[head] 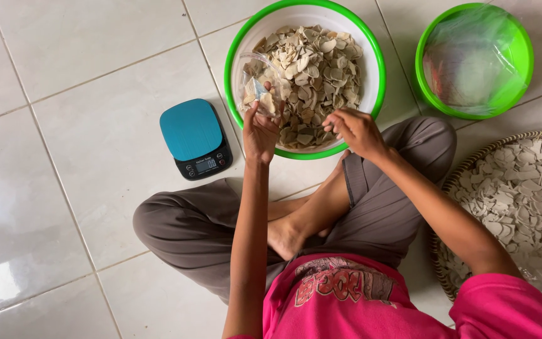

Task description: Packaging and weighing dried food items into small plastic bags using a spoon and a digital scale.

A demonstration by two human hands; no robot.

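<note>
My left hand (pixel 260 130) holds a small clear plastic bag (pixel 260 83) partly filled with pale chips, raised over the near left side of a large green-rimmed white basin (pixel 236 47). The basin is heaped with beige raw chips (pixel 321 69). My right hand (pixel 356 130) rests on the pile at the basin's near edge, its fingers curled into the chips; whether it holds any I cannot tell. I sit cross-legged on the white tiled floor in grey trousers and a pink shirt.
A small kitchen scale (pixel 196 138) with a teal top lies on the floor left of the basin. A green bowl (pixel 525 63) holding clear plastic bags stands at the upper right. A woven tray (pixel 465 166) of white chips lies at my right.
</note>
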